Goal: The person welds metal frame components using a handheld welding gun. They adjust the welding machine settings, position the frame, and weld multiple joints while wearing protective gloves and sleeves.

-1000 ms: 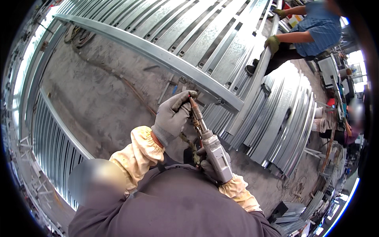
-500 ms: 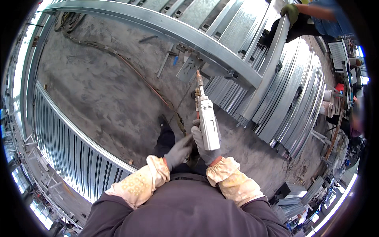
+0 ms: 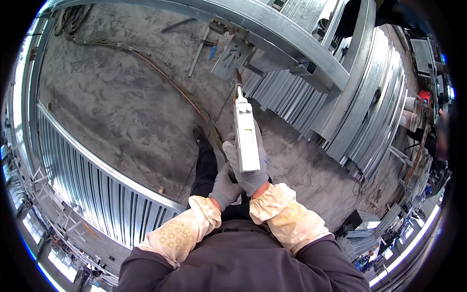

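Observation:
A silver welding gun (image 3: 247, 138) with a copper-coloured nozzle points away from me, over the floor and toward the steel frame. My right hand (image 3: 253, 183), in a grey glove, is closed around the gun from beneath, thumb along its left side. Close against it on the left is my gloved left hand (image 3: 224, 189), its fingers curled below the gun's rear end; what they hold is hidden. A cable (image 3: 160, 71) runs over the floor from the far left toward my hands. The nozzle stays apart from the galvanized steel frame (image 3: 292, 36).
Stacked steel profiles (image 3: 287, 100) lie under and beside the frame at right. A ribbed steel panel (image 3: 107, 185) borders the floor on the left. Near the frame lie a metal plate (image 3: 231, 61), a thin bar (image 3: 198, 56) and a small blue object (image 3: 212, 52).
My left hand has moved in against the right hand and is no longer blurred. The gun has shifted slightly left, and the view has turned. The co-worker's gloved hand has left the frame's beam.

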Motion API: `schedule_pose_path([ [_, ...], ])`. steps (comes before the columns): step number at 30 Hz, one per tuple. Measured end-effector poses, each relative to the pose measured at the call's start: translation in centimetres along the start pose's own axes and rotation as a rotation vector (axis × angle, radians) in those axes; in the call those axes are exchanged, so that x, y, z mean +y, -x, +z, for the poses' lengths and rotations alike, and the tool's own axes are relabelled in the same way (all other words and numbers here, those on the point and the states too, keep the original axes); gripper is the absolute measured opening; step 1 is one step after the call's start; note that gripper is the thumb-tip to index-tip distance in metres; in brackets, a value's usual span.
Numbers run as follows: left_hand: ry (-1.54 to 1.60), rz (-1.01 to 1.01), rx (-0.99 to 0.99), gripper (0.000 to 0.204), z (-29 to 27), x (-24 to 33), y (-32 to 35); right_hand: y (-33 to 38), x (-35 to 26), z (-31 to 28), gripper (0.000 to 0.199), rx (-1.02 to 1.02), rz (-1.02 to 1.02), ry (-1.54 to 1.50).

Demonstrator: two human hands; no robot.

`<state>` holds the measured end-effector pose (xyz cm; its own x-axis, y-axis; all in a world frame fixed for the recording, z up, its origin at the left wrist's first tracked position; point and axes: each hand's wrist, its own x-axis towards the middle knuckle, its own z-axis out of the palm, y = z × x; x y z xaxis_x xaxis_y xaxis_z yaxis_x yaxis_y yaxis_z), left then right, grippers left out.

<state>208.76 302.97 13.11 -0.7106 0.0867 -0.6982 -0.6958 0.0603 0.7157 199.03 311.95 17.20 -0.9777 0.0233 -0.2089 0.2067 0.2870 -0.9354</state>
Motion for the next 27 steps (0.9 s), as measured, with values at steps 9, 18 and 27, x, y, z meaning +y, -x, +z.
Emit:
schedule_pose_path([
  [9,-0.094,0.073,-0.051,0.061,-1.6,-1.7,-0.7,-0.7,-1.1,1.0,0.081,-0.061,0.009,0.052],
  [18,-0.065,-0.009,-0.089,0.051,-3.6,-0.3,-0.3,-0.4,-0.9,2.1,0.089,-0.070,0.077,0.109],
  [27,0.034,-0.092,-0.125,0.053,-4.2,1.4,0.1,-0.5,-0.9,2.4,0.088,-0.069,0.089,0.107],
])
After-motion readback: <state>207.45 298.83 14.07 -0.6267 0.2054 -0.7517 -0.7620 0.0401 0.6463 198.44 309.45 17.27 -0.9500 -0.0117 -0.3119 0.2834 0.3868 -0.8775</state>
